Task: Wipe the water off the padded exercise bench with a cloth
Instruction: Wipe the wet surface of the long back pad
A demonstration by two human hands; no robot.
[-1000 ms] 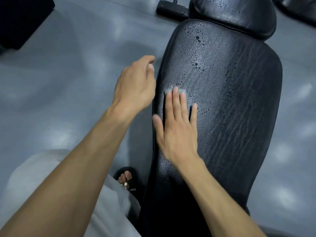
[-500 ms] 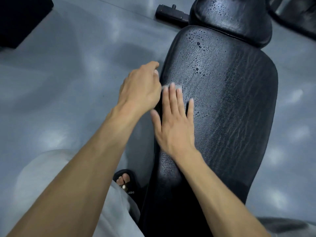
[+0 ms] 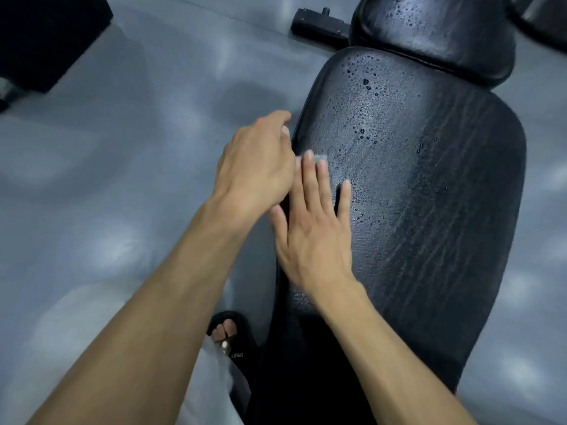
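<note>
My right hand (image 3: 313,237) lies flat on the left part of the bench (image 3: 429,210), fingers straight, three of them pressed together and the little finger and thumb spread apart. Under the tips of those three fingers a small patch of grey cloth (image 3: 319,157) shows, lying on the pad near its left edge; the rest of the cloth is hidden beneath the hand. My left hand (image 3: 254,167) sits just left of the right one, at the pad's left edge, knuckles up and fingers curled downward; I cannot tell whether its fingertips pinch the cloth or only touch the pad's edge, since the back of the hand hides them. The two hands meet near the cloth. Water drops (image 3: 365,133) bead on the pad's far left part, beyond the fingers, and on the head pad (image 3: 429,35) at the far end. The right part of the bench shows creased black vinyl with only a few drops. A black bar (image 3: 319,24) lies on the grey floor (image 3: 122,148) to the far left of the head pad. Near me, a foot in a black sandal (image 3: 230,335) stands left of the bench.
</note>
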